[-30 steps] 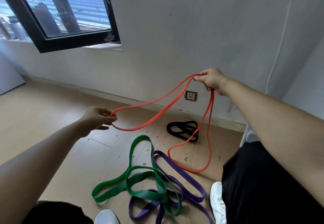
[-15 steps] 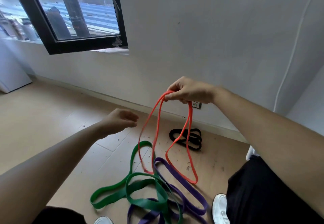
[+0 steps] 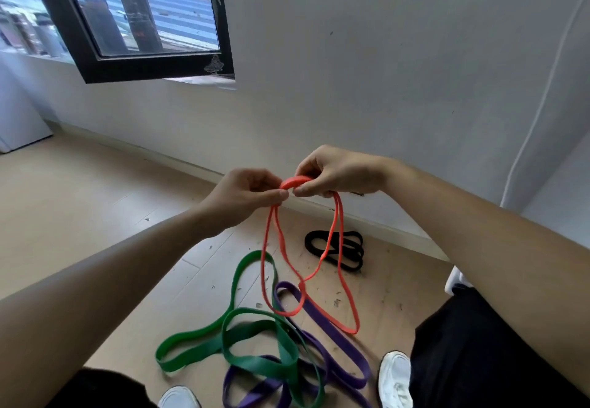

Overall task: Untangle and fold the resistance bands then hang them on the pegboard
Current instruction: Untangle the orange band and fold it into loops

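Note:
A thin orange resistance band (image 3: 339,249) hangs doubled in front of me, its loops dangling just above the floor. My left hand (image 3: 244,195) and my right hand (image 3: 335,173) meet at its top, both pinching the folded end. On the wooden floor below lie a wide green band (image 3: 252,331) and a purple band (image 3: 335,334), twisted through each other. A black band (image 3: 348,248) lies coiled farther off, near the wall. No pegboard is in view.
A grey wall (image 3: 383,72) with a skirting board runs across ahead, and a black-framed window (image 3: 137,21) hangs open at the upper left. My white shoes (image 3: 394,379) stand beside the bands. Small debris specks the floor.
My hands were apart with the orange band stretched between them. The left hand let go, then came back to the right hand; both now pinch the band's top, which hangs in doubled loops.

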`<state>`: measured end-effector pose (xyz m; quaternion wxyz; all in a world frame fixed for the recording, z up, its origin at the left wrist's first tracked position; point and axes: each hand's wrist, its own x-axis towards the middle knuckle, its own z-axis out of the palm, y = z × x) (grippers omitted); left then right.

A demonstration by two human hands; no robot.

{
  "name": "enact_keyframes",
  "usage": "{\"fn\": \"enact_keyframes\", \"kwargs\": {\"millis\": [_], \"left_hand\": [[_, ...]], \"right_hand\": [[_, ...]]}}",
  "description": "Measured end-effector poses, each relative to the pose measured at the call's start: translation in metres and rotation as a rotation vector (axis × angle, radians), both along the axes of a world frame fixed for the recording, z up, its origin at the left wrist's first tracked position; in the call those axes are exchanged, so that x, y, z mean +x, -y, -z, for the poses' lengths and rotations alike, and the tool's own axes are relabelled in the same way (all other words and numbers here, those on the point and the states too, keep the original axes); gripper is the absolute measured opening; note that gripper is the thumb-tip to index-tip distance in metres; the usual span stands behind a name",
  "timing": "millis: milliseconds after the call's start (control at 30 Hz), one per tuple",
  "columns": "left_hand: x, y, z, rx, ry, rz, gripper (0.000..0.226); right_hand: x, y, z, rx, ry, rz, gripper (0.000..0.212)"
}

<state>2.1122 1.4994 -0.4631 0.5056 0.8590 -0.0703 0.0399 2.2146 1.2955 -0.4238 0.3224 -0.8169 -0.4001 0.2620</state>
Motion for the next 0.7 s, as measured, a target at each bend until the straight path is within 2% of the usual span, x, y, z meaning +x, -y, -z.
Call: {"fn": "enact_keyframes", "kwargs": {"millis": [400, 567, 700], "left_hand": [[-0.001, -0.019, -0.016, -0.244, 0.129, -0.116, 0.014], [0.001, -0.033, -0.012, -0.263, 0.081, -0.199, 0.010], [-0.002, -0.041, -0.006, -0.200, 0.009, -0.167, 0.010]], "right_hand": [[0.014, 0.013, 0.031, 0.038, -0.117, 0.037, 0.010], [0.014, 0.014, 0.011, 0.252, -0.091, 0.121, 0.020], [0.009, 0.015, -0.007, 0.458, 0.010, 0.200, 0.023]]}}
